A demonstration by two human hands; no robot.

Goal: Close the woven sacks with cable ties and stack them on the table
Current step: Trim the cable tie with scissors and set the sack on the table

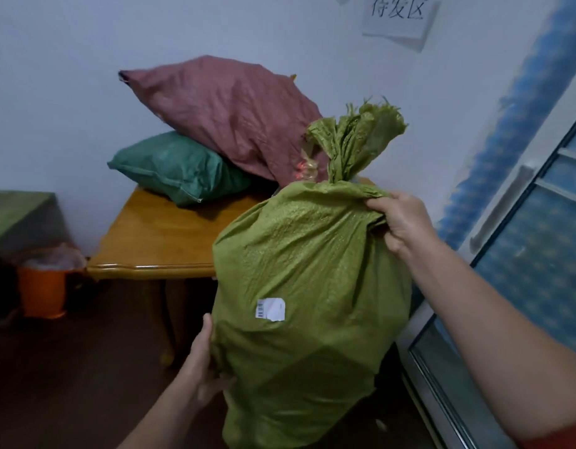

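A full olive-green woven sack (312, 270) hangs upright in front of me, its neck bunched and tied, with a white barcode label on its front. My right hand (400, 222) grips a fold of fabric at its upper right shoulder. My left hand (204, 358) presses flat against its lower left side. Behind it stands a wooden table (157, 234) carrying a dark green sack (176, 166) with a maroon sack (222, 115) lying across it. The cable tie itself is not visible.
An orange bin (43, 293) with a plastic liner stands on the dark floor left of the table. A green-covered surface (17, 215) is at the far left. A glass door with blue patterned film (523, 254) runs along the right. A paper sign (397, 17) hangs on the wall.
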